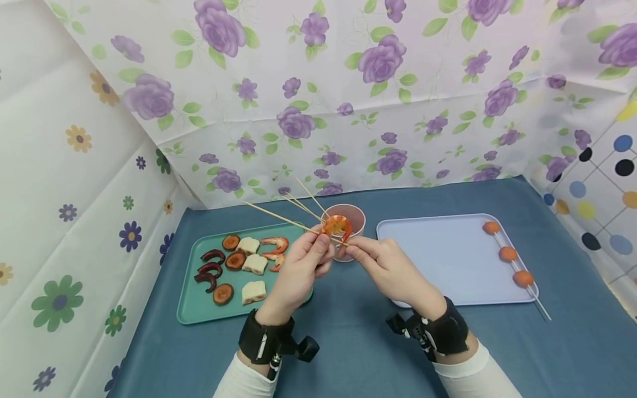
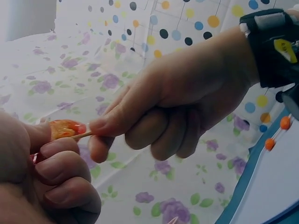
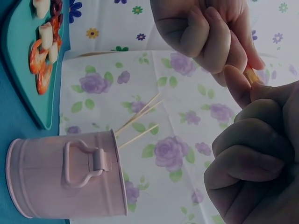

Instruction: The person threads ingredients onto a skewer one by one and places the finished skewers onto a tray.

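My left hand (image 1: 298,271) pinches an orange cooked shrimp (image 1: 339,224) between thumb and fingers, above the middle of the table. A thin bamboo skewer (image 1: 276,214) runs through or along the shrimp, its long end pointing up and left. Thumb and forefinger of my right hand (image 1: 395,271) pinch the skewer's other end, just right of the shrimp. In the left wrist view a short length of skewer (image 2: 82,135) shows between the two hands. Behind the hands stands a pink metal bucket (image 3: 70,175) with several more bamboo skewers (image 3: 140,113) leaning out of it.
At left, a green tray (image 1: 191,304) holds shrimp (image 1: 275,244), white bread-like pieces (image 1: 255,264), brown round slices (image 1: 223,294) and dark red curved pieces (image 1: 209,268). At right, a pale lavender tray (image 1: 438,254) carries a skewer with orange balls (image 1: 507,254). Floral sheets hang behind the blue-covered table (image 1: 348,354).
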Available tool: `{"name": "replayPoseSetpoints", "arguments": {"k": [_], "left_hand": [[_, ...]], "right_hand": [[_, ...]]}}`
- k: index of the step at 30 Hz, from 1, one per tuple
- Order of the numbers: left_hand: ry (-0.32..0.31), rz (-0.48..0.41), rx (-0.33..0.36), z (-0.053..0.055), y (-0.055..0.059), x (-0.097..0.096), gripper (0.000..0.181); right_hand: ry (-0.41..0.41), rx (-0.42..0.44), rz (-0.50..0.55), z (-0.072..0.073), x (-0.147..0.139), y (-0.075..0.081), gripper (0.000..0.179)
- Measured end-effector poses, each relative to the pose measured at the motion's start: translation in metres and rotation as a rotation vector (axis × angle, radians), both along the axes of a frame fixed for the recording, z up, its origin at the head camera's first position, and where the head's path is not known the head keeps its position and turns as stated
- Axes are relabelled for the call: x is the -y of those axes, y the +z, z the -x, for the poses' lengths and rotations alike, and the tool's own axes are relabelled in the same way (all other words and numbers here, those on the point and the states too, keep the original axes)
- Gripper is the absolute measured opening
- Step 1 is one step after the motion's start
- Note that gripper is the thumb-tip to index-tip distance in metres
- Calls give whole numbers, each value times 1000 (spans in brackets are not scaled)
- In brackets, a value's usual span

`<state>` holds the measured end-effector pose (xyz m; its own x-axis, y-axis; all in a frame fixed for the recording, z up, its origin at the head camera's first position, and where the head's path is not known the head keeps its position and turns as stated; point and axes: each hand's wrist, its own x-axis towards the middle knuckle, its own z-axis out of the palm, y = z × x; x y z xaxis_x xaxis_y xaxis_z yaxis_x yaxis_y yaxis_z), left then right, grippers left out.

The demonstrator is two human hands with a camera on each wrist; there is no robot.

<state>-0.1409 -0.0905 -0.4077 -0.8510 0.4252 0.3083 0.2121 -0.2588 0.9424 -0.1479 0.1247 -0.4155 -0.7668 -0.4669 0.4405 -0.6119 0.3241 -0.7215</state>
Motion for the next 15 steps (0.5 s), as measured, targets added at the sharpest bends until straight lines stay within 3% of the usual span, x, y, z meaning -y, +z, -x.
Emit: {"name": "replayPoseSetpoints", "arguments": {"k": [5, 9, 12, 15], "left_hand": [[-15, 20, -13, 2, 1, 4, 39], [-16, 117, -4, 3, 3, 11, 45], [5, 217, 36, 6, 8, 24, 52], [45, 252, 64, 9, 12, 44, 55]], "right_hand": [[0, 5, -11, 1, 0, 0, 21], [-29, 8, -15, 3, -5, -1, 22], [-59, 10, 7, 5, -10, -2, 24], [-85, -3, 36, 8, -15, -3, 24]]}}
